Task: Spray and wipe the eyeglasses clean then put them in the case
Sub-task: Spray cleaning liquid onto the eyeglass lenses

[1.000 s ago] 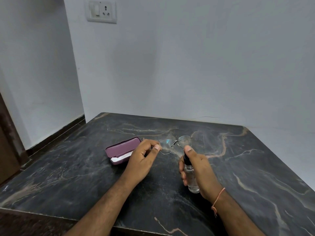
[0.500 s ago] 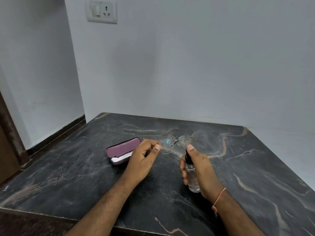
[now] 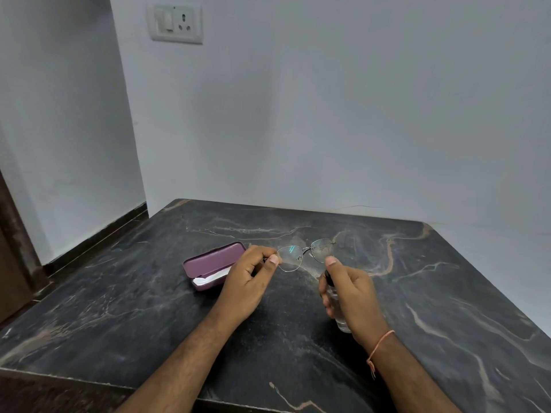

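Above the middle of a dark marble table veined with pale streaks, a person holds a pair of thin wire-framed eyeglasses just clear of the stone, lenses facing the camera.

The left hand is mostly closed. Its thumb and forefinger pinch the frame at the outer edge of the left-side lens, near the hinge, and the other fingers curl loosely underneath. The glasses hang from this one pinch point, and nothing else touches them.

The right hand is wrapped around a small clear spray bottle with a dark nozzle. The fingers are closed around the bottle body, and one fingertip sits on top of the pump head. The nozzle points toward the right-side lens, close to it but not touching. No mist is visible, so whether the pump is pressed cannot be told.

To the left, beside the left hand, a maroon hard-shell glasses case lies open on the table with a white cleaning cloth inside it.

The glasses look very light and fragile, with slim metal arms that would likely bend under pressure and smooth lenses that smear and turn slippery once wet. Holding them by the rim or hinge, as the left hand does, probably suits them best and keeps fingers off the glass. The bottle seems light and rigid, easy to hold in one hand.
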`<state>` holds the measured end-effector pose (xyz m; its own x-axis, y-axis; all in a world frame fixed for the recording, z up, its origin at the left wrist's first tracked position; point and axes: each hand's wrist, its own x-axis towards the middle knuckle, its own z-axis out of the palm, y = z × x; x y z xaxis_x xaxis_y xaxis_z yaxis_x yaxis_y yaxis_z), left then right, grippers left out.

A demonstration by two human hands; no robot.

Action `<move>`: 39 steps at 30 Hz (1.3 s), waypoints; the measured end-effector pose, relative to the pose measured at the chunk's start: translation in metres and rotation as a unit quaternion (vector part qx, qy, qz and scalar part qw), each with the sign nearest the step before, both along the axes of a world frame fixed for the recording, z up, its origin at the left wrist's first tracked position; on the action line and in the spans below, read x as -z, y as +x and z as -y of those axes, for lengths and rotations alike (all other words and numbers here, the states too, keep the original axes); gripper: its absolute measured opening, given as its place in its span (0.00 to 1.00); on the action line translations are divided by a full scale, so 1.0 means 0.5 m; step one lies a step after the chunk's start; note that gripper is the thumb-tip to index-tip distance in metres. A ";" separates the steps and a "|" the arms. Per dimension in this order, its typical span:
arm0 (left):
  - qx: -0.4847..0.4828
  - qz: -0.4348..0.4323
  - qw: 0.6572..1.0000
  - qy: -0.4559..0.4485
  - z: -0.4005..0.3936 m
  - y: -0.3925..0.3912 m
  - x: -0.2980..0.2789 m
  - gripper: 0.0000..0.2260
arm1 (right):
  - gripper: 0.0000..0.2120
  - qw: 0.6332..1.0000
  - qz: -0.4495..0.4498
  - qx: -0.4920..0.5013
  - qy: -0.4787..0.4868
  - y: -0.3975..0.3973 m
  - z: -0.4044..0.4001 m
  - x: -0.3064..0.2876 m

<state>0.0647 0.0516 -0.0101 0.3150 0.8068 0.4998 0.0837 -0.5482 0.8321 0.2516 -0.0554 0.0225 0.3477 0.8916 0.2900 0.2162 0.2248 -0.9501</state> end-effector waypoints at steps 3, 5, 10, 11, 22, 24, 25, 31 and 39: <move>0.004 0.005 1.000 0.001 0.000 -0.001 0.001 0.12 | 0.36 1.000 -0.008 -0.005 0.001 0.001 0.001 -0.001; 0.005 0.008 1.000 -0.004 0.001 -0.001 0.001 0.12 | 0.37 1.000 -0.015 0.000 -0.001 0.003 0.000 -0.003; 0.009 0.017 1.000 -0.021 0.003 -0.003 -0.002 0.09 | 0.28 0.994 -0.093 0.047 0.012 0.015 -0.006 -0.007; 0.012 0.023 0.999 -0.030 0.004 -0.004 -0.003 0.08 | 0.22 0.992 -0.111 0.054 0.022 0.020 -0.008 -0.006; 0.141 0.301 0.897 -0.293 0.024 -0.012 -0.042 0.08 | 0.10 0.988 -0.156 -0.001 -0.003 0.028 -0.017 0.008; 0.168 0.327 0.872 -0.323 0.027 -0.012 -0.046 0.10 | 0.13 0.993 -0.117 -0.013 -0.016 0.019 -0.015 0.007; 0.184 0.333 0.863 -0.334 0.029 -0.012 -0.047 0.10 | 0.13 0.995 -0.096 -0.020 -0.023 0.013 -0.013 0.004; 0.262 0.328 0.832 -0.363 0.045 -0.011 -0.053 0.08 | 0.11 0.997 -0.038 -0.051 -0.039 -0.016 -0.012 -0.008; 0.312 0.285 0.831 -0.362 0.050 -0.003 -0.054 0.12 | 0.14 0.992 -0.101 -0.023 -0.072 -0.018 -0.027 -0.005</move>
